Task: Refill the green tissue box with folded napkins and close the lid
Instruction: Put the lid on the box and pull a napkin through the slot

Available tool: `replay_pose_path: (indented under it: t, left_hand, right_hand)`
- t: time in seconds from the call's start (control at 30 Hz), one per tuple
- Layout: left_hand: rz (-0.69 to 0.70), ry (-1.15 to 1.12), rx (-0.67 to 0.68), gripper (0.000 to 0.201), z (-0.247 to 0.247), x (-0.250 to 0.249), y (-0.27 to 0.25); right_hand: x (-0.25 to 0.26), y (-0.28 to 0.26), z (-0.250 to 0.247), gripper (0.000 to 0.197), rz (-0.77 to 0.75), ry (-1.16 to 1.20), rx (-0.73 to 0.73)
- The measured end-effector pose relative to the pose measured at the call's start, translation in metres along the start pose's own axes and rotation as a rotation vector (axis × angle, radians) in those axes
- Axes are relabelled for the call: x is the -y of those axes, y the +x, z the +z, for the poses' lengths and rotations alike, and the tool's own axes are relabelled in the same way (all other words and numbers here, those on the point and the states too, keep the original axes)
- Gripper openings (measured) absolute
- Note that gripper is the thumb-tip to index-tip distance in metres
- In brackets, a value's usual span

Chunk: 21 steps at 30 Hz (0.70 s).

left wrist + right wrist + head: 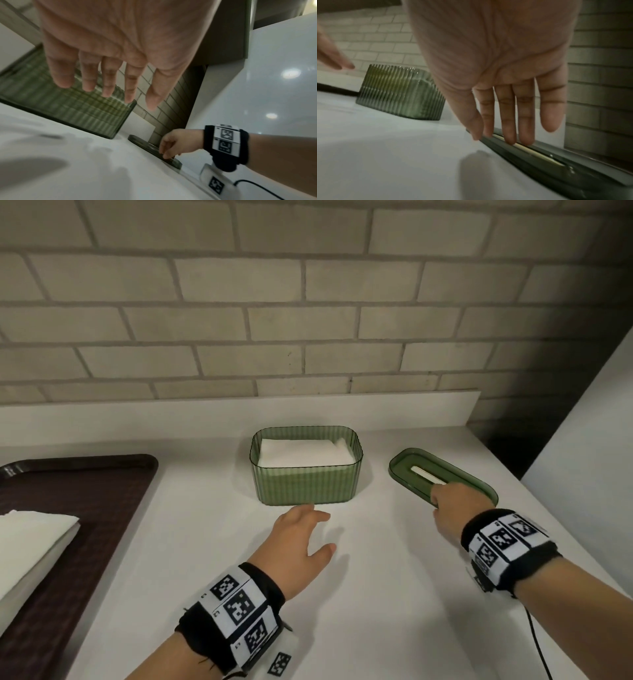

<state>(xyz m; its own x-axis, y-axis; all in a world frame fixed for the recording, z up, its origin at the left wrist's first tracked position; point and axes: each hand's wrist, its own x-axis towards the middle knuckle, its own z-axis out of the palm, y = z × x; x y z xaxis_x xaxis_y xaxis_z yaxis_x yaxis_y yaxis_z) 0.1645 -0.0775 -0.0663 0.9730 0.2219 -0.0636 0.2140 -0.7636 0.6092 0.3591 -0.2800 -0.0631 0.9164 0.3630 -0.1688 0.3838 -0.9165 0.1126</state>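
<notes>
The tips of the right hand point(451, 508) are hidden in the head view; in the right wrist view its straight fingers point(508, 121) are seen touching the near edge of the green lid point(442, 474), right of centre. The brown tray point(85, 491) and its napkin stack point(30, 546) are cut off at the left edge. Bare white counter point(376, 594) is left between the hands. The left hand point(301, 539) is held relaxed and empty, just before the green tissue box point(305, 484) at centre — lidless, filled with white folded napkins point(305, 451).

Both bare forearms wear black wristbands point(239, 611) bearing white square-coded marker tags.
</notes>
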Motion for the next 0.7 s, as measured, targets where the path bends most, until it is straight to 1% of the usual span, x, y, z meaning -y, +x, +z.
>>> replay_pose_path:
  t: [0.13,0.27,0.37,0.53,0.7]
  left_hand:
    - [0.058,-0.008,0.039,0.046,0.01,-0.016,0.002]
    - [0.145,0.043,0.064,0.046,0.022,-0.032,0.002]
    - [0.182,0.086,0.084,0.047,0.028,-0.037,0.002]
    - [0.216,0.1,0.106,0.048,0.03,-0.042,0.004]
    - [0.186,-0.04,0.143,0.051,0.021,-0.046,0.01]
  right_hand:
    - [0.016,0.012,-0.003,0.033,-0.008,-0.098,-0.024]
    - [0.026,0.024,-0.004,0.027,-0.009,-0.206,0.01]
    - [0.029,0.03,-0.005,0.023,-0.016,-0.232,0.035]
    - [0.029,0.021,-0.013,0.023,-0.038,-0.175,-0.01]
    - [0.019,-0.008,-0.035,0.022,-0.06,0.04,-0.134]
